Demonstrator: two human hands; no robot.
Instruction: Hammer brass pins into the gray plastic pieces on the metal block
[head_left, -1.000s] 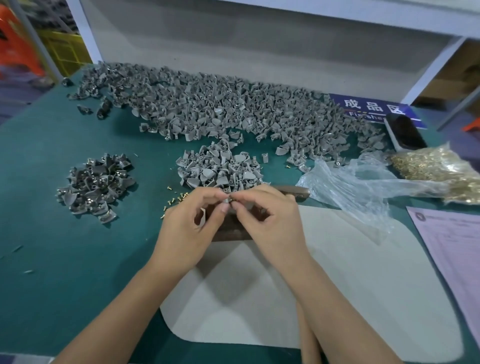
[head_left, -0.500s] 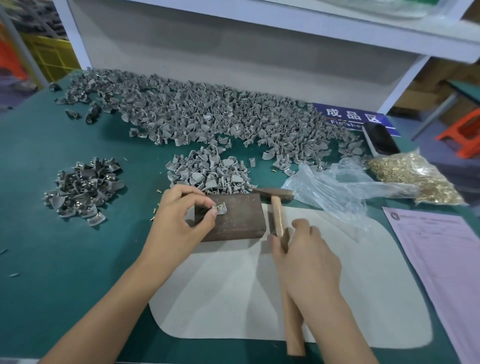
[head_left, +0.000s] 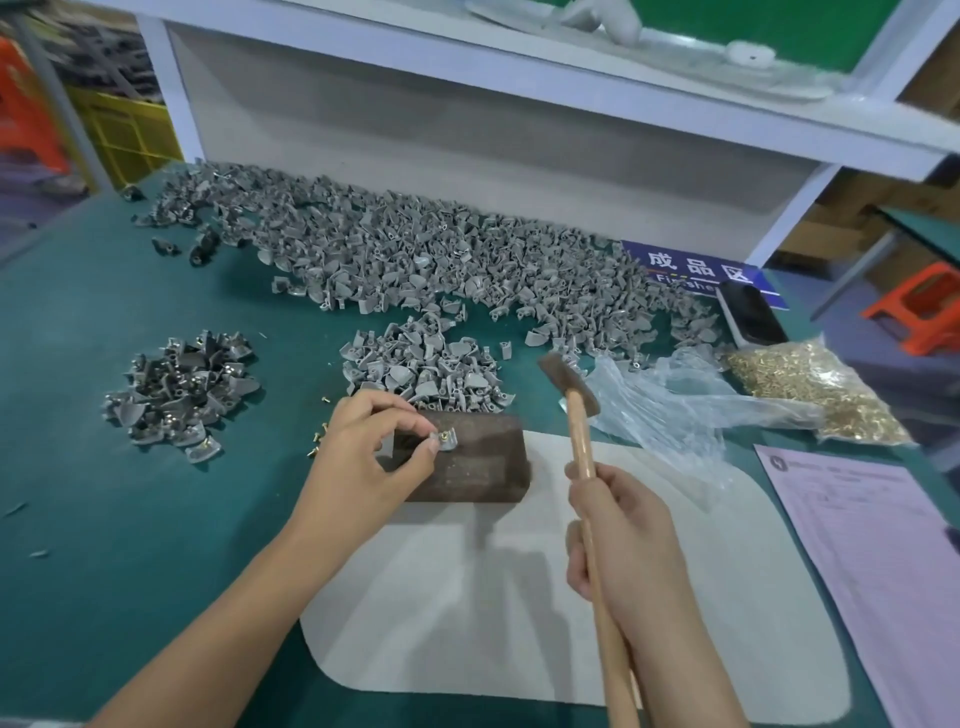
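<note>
Hammer (head_left: 569, 384) raised in our right hand (head_left: 621, 540), head up above the far right corner of the metal block (head_left: 462, 457), fingers wrapped round the wooden handle partway along it, which we judge leaves room for a short, controlled tap. Our left hand (head_left: 363, 457) pinches one gray plastic piece (head_left: 448, 438) between thumb and forefinger and steadies it on the top face of the block, near its far left edge; a brass pin (head_left: 444, 435) shows standing in the piece, seemingly not yet driven. We hold the piece from the left so the fingertips stay clear of the hammer's path from the right.

The block sits half on the pale mat (head_left: 571, 597) at the near middle of the green bench (head_left: 104, 519), likely so that blows are cushioned. Just behind the block lies a small heap of gray pieces (head_left: 421, 364), close for the next pick. A few loose pins (head_left: 317, 441) lie beside our left hand. Off toward the left edge sits a separate pile (head_left: 182, 389) showing brass glints, which we take for finished parts. A wide spread of gray pieces (head_left: 441, 260) runs along the far edge, and a clear bag of brass pins (head_left: 810, 389) rests toward the right edge
</note>
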